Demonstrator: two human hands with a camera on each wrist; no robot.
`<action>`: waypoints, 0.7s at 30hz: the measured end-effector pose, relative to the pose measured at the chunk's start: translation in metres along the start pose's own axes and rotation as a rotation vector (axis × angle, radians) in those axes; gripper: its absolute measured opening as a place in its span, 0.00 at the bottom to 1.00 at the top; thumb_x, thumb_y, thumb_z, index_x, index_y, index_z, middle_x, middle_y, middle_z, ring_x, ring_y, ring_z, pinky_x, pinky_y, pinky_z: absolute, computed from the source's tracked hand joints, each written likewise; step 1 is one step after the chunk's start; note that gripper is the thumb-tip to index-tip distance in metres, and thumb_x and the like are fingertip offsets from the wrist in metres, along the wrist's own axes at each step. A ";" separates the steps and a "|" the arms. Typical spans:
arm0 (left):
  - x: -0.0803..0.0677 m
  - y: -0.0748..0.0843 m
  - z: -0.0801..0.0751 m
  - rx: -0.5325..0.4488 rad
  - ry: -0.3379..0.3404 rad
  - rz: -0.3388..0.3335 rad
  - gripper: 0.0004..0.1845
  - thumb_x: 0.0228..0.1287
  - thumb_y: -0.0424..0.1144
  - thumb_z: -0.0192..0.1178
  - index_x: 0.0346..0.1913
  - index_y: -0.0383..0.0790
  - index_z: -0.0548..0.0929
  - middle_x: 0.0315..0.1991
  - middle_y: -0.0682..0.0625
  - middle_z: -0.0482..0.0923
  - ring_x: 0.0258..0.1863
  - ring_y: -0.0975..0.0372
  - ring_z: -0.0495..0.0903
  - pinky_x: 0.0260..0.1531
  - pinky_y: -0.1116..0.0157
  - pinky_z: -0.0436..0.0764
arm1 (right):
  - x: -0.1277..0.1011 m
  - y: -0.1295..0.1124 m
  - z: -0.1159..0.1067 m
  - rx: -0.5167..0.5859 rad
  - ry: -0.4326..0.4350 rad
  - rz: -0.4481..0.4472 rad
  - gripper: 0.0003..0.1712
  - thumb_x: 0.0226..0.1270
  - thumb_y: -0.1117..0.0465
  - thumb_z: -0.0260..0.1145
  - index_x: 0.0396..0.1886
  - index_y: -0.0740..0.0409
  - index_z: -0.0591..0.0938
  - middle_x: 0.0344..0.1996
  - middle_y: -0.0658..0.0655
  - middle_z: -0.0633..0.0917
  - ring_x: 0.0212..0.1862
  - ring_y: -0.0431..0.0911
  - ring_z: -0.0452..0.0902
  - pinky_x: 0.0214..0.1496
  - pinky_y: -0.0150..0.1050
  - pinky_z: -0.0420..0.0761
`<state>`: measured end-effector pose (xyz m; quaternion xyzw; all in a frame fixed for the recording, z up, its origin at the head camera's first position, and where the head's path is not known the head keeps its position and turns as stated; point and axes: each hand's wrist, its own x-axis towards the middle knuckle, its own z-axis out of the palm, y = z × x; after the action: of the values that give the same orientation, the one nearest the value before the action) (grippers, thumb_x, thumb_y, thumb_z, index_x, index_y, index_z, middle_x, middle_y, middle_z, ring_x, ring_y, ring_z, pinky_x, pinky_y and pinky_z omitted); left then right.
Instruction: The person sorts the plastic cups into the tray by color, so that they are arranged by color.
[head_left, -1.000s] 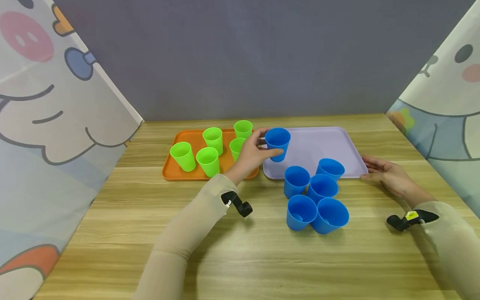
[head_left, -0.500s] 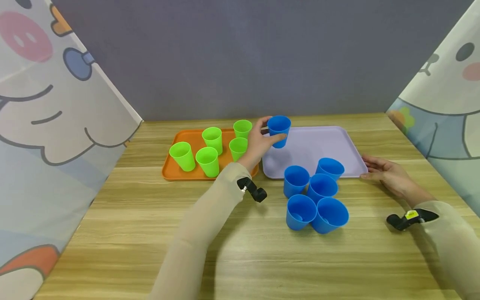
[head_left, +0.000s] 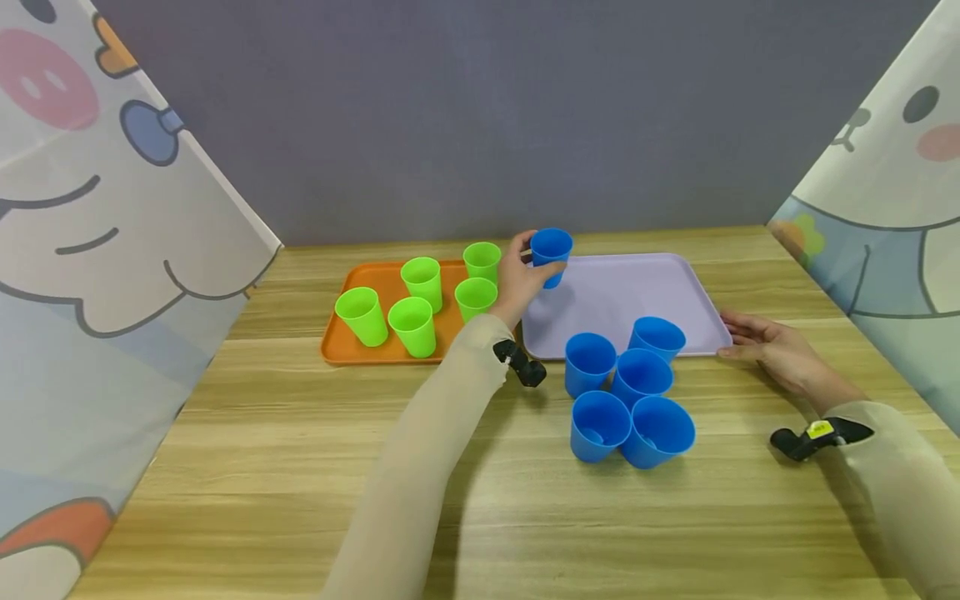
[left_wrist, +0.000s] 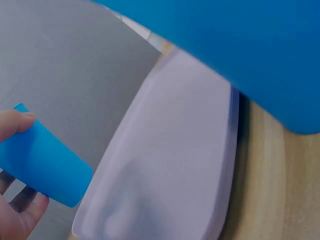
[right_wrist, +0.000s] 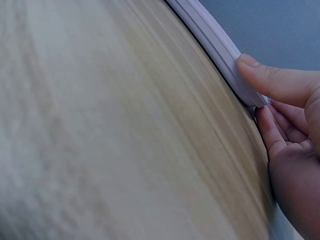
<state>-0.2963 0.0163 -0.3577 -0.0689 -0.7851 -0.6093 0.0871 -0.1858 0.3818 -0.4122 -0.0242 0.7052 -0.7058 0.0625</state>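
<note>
My left hand (head_left: 517,279) grips a blue cup (head_left: 551,246) by its sides, thumb in front and fingers behind, mouth upward. It hangs over the back left corner of the lilac tray (head_left: 630,296). In the left wrist view that cup (left_wrist: 50,165) appears above the tray, apart from it as far as I can tell. My right hand (head_left: 776,354) holds the tray's front right corner; the right wrist view has the thumb on top of the rim (right_wrist: 220,55) and fingers beneath. Several more blue cups (head_left: 641,375) stand close together at the tray's front edge.
On the left, an orange tray (head_left: 382,277) carries several lime green cups (head_left: 412,325). Part of one is close behind my left forearm. A grey panel (head_left: 480,117) closes off the back of the wooden table (head_left: 262,467), and printed cloths flank both sides.
The left hand has carried the blue cup away from me, from over the tray's left middle to its back left corner. My right hand keeps its place on the tray.
</note>
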 end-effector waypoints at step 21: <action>0.006 -0.020 0.008 0.060 0.004 -0.049 0.35 0.59 0.38 0.73 0.68 0.36 0.71 0.63 0.40 0.75 0.61 0.48 0.75 0.60 0.52 0.76 | 0.001 0.002 -0.002 -0.013 0.007 -0.006 0.32 0.60 0.82 0.65 0.47 0.38 0.83 0.45 0.35 0.84 0.45 0.30 0.81 0.45 0.22 0.79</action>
<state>-0.3067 0.0188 -0.3769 -0.0456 -0.8042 -0.5877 0.0757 -0.1867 0.3834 -0.4144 -0.0242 0.7100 -0.7014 0.0579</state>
